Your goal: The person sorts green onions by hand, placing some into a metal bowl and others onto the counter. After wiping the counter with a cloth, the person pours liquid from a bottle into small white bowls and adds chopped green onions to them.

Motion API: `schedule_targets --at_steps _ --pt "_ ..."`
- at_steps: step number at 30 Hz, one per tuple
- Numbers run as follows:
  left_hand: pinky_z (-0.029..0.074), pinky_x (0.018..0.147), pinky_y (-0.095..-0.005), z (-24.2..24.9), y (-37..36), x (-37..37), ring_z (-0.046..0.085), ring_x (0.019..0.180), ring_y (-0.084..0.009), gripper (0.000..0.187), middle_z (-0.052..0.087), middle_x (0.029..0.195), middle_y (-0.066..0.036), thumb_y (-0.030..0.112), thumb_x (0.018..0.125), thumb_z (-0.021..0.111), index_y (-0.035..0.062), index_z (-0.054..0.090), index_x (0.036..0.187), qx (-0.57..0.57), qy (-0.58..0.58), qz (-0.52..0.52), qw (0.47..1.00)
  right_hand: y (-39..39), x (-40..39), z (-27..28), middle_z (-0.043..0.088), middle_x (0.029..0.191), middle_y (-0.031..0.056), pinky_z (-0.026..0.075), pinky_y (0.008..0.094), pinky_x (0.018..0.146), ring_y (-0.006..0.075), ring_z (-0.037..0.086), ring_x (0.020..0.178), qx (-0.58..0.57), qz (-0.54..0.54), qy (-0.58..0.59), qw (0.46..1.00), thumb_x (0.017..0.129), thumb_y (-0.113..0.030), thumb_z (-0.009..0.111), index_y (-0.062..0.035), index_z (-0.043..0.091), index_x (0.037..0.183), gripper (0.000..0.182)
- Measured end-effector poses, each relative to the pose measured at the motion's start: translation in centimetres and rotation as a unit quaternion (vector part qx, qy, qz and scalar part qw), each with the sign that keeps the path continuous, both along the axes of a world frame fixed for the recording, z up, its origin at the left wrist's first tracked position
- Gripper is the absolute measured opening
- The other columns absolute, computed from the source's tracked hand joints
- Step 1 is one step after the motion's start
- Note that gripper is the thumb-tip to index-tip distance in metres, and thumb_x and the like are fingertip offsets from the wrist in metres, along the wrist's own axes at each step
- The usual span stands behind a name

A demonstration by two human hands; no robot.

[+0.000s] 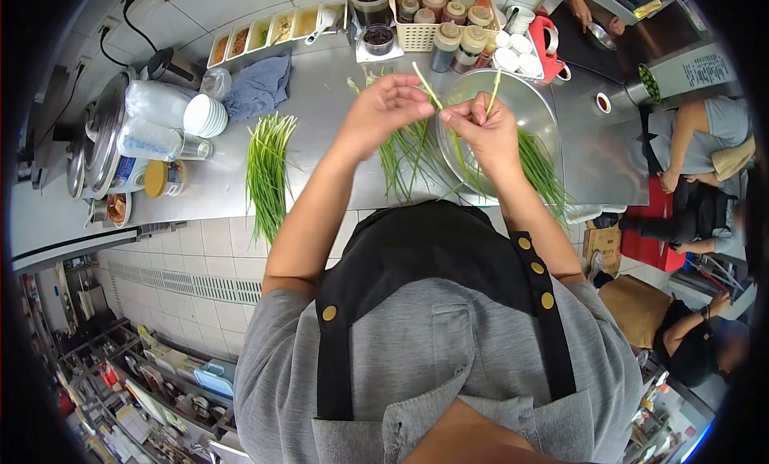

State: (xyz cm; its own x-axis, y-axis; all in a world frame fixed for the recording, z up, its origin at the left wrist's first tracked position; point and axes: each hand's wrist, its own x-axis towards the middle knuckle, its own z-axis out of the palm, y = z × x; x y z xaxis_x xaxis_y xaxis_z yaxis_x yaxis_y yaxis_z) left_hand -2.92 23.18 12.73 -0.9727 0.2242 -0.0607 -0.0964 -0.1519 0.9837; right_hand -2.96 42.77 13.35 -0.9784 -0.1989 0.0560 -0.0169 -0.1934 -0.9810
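Note:
Over the steel counter, my right hand (486,126) pinches thin green onions, one pale end rising above its fingers. A second green onion (423,80) slants up from that pinch, between my two hands. My left hand (386,114) is beside it, fingers loosely curled and apart, the thumb tip at the stalk; a firm grip does not show. Beneath my hands lie loose green onions (408,164) and a large steel bowl (547,104). Against the bowl's right side rests another green onion bunch (541,172). To the left, a neat bunch (271,172) overhangs the counter's front edge.
Behind stand a condiment tray (280,30), a basket of sauce bottles (416,38) and small white cups (519,54). A blue cloth (258,88), stacked bowls (206,116) and a yellow-lidded jar (164,178) are left. Other people are at the right.

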Motion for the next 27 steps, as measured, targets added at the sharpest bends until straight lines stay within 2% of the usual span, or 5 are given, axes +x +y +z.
schedule_targets --at_steps 6,14,17,24,27 --pt "0.051 0.073 -0.025 0.7 1.7 1.1 0.063 0.079 -0.0139 0.047 0.065 0.088 -0.01 -0.001 0.082 0.068 0.0006 0.042 0.121 0.063 0.059 0.068 0.994 -1.1 1.0 0.3 0.067 0.08 0.0133 0.051 0.025 0.066 0.0113 0.062 0.073 0.094 -0.031 0.069 0.993 0.076 0.006 0.069 -0.0099 0.033 0.069 0.04" --pt "0.046 0.073 -0.0231 1.9 0.3 1.3 0.057 0.081 -0.009 0.032 0.064 0.089 -0.004 0.025 0.096 0.054 0.0025 0.051 0.118 0.06 0.018 0.179 0.982 -0.3 0.5 -0.3 0.067 0.08 0.0152 0.051 0.0244 0.064 0.0134 0.064 0.073 -0.019 0.041 -0.027 0.999 0.078 0.006 0.068 -0.0107 0.034 0.069 0.039" --pt "0.043 0.072 -0.0222 2.3 1.0 2.4 0.054 0.081 -0.0072 0.027 0.062 0.088 -0.001 0.022 0.096 0.054 0.0035 0.058 0.114 -0.014 0.039 0.084 0.996 -0.3 0.4 0.4 0.066 0.078 0.013 0.05 0.0234 0.062 0.0126 0.063 0.072 -0.011 0.091 -0.063 0.994 0.078 0.004 0.068 -0.0119 0.033 0.07 0.04" --pt "0.043 0.069 -0.0219 1.8 0.1 2.1 0.053 0.078 -0.006 0.02 0.062 0.087 0.0 0.018 0.092 0.059 0.0035 0.064 0.105 -0.052 0.039 0.069 0.996 -1.4 1.1 0.1 0.062 0.083 0.004 0.049 0.0238 0.058 0.0084 0.059 0.073 0.136 0.111 -0.095 0.98 0.092 -0.019 0.058 -0.0091 0.046 0.078 0.021" --pt "0.044 0.067 -0.0219 1.5 0.6 2.4 0.055 0.078 -0.006 0.016 0.064 0.088 -0.001 0.016 0.091 0.061 0.0035 0.065 0.1 -0.048 0.027 0.004 0.998 -1.7 1.2 -0.9 0.056 0.068 0.0025 0.044 0.0263 0.051 0.0108 0.054 0.06 0.217 0.154 -0.035 0.963 0.092 -0.03 0.057 -0.0034 0.047 0.081 0.03"
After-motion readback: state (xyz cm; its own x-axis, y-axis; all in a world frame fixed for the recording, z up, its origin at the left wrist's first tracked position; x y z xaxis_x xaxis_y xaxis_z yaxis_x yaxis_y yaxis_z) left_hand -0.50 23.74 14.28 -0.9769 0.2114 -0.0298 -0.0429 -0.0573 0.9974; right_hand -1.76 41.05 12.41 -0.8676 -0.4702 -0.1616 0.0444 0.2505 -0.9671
